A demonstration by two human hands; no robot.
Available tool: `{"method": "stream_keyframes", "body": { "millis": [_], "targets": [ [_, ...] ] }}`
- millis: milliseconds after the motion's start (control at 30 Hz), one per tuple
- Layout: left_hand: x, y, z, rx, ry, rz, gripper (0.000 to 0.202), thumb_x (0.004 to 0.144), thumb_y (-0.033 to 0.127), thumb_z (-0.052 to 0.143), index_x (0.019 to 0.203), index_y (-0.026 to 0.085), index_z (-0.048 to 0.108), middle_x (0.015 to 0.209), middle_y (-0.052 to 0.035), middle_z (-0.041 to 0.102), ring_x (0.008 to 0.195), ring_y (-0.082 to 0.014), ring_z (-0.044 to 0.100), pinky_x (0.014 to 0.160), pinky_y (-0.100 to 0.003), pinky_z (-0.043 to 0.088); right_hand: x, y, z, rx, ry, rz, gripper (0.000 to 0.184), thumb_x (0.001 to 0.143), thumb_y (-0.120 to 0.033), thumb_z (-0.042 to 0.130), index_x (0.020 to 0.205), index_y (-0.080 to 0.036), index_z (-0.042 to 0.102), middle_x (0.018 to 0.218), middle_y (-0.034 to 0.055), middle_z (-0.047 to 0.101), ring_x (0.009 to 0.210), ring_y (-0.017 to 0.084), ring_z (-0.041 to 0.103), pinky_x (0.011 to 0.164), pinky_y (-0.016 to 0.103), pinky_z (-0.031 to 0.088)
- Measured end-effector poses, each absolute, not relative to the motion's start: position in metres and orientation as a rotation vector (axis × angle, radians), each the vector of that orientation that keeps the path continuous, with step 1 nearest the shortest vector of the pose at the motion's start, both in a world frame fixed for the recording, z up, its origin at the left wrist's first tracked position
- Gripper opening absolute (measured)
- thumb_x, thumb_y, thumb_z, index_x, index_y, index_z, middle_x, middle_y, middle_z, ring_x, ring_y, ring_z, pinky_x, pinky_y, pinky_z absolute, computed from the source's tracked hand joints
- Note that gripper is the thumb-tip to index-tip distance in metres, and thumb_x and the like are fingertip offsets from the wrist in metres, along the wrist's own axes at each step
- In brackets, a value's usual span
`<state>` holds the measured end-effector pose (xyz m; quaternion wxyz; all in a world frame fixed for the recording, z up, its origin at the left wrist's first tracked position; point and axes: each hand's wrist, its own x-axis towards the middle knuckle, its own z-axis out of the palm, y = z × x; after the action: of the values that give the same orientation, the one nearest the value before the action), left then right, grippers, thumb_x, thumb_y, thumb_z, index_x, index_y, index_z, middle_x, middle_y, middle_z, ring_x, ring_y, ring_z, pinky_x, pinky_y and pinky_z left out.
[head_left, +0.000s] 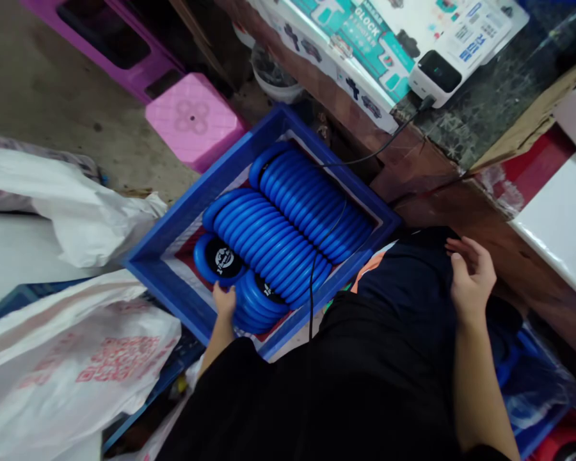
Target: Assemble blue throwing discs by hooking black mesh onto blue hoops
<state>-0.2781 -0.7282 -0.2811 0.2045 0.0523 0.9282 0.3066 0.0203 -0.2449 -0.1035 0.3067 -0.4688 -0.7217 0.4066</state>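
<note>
The left hand (pixel 224 301) reaches into a blue plastic crate (pixel 153 262) on the floor. Its fingertips lie against the rim of a flat blue round disc with a black centre label (pixel 222 258) at the crate's near corner. The thumb is hidden, so I cannot tell whether the hand pinches the disc or only touches it. Two rows of blue discs standing on edge (pixel 288 224) fill the rest of the crate, packed too tightly to count. A thin black cable (pixel 333 224) runs across them, and its lower end is lost against the person's black clothing (pixel 345 384). The right hand (pixel 470 276) rests on that dark cloth with its fingers loosely spread, holding nothing.

The white logo on the disc label is too small to read. A teal-and-white printed box (pixel 365 32) on the counter reads "GLOCK". Beside it sits a white device with a black face (pixel 434 75). The red print on the white plastic bag (pixel 91 365) is blurred. A pink plastic stool (pixel 192 118) stands beyond the crate.
</note>
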Motion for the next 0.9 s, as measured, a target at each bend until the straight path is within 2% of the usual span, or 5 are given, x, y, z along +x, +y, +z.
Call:
{"method": "stream_keyframes", "body": {
  "millis": [100, 167, 500, 733, 900],
  "targets": [
    [-0.215, -0.693, -0.297, -0.154, 2.715, 0.833, 0.045, 0.105, 0.034, 0.055, 0.146, 0.016, 0.051, 0.150, -0.0184, 0.053, 0.141, -0.0363, 0.051, 0.118, -0.067, 0.040, 0.027, -0.243, -0.106, -1.231, -2.011, 1.053, 0.040, 0.093, -0.040, 0.069, 0.128, -0.019, 0.067, 0.120, 0.0136, 0.076, 0.112, 0.027, 0.073, 0.105, 0.055, 0.056],
    [-0.169, -0.662, -0.303, -0.186, 2.697, 0.877, 0.042, 0.107, 0.025, 0.037, 0.145, 0.013, 0.050, 0.151, -0.0240, 0.052, 0.149, -0.0368, 0.044, 0.124, -0.065, 0.031, 0.035, -0.240, -0.109, -1.241, -2.030, 1.047, 0.041, 0.093, -0.039, 0.068, 0.128, -0.018, 0.067, 0.120, 0.0148, 0.076, 0.113, 0.028, 0.073, 0.105, 0.054, 0.056],
    [-0.147, -0.489, -0.294, 0.618, 2.145, 1.157, 0.022, 0.091, 0.030, 0.059, 0.104, 0.021, 0.075, 0.122, -0.0126, 0.075, 0.122, -0.0300, 0.069, 0.113, -0.049, 0.052, 0.105, -0.214, -0.127, -1.404, -1.939, 0.913, 0.039, 0.093, -0.045, 0.063, 0.117, -0.017, 0.074, 0.116, 0.0160, 0.079, 0.111, 0.031, 0.075, 0.107, 0.055, 0.055],
    [-0.159, -0.361, -0.236, 1.107, 1.851, 1.145, 0.032, 0.097, 0.044, 0.056, 0.111, 0.022, 0.074, 0.112, -0.0115, 0.077, 0.107, -0.0277, 0.074, 0.098, -0.043, 0.059, 0.209, -0.237, -0.146, -1.659, -1.724, 0.612, 0.039, 0.088, -0.055, 0.062, 0.097, -0.022, 0.079, 0.099, 0.0112, 0.082, 0.098, 0.034, 0.078, 0.093, 0.049, 0.063],
    [-0.135, -0.299, -0.221, 1.246, 1.854, 1.132, 0.032, 0.094, 0.050, 0.051, 0.091, 0.024, 0.069, 0.090, -0.0121, 0.075, 0.088, -0.0339, 0.075, 0.084, -0.050, 0.061, 0.289, -0.266, -0.178, -1.898, -1.339, 0.490, 0.050, 0.081, -0.063, 0.060, 0.100, -0.020, 0.078, 0.103, 0.0137, 0.082, 0.100, 0.038, 0.078, 0.091, 0.050, 0.064]
  ]
}}
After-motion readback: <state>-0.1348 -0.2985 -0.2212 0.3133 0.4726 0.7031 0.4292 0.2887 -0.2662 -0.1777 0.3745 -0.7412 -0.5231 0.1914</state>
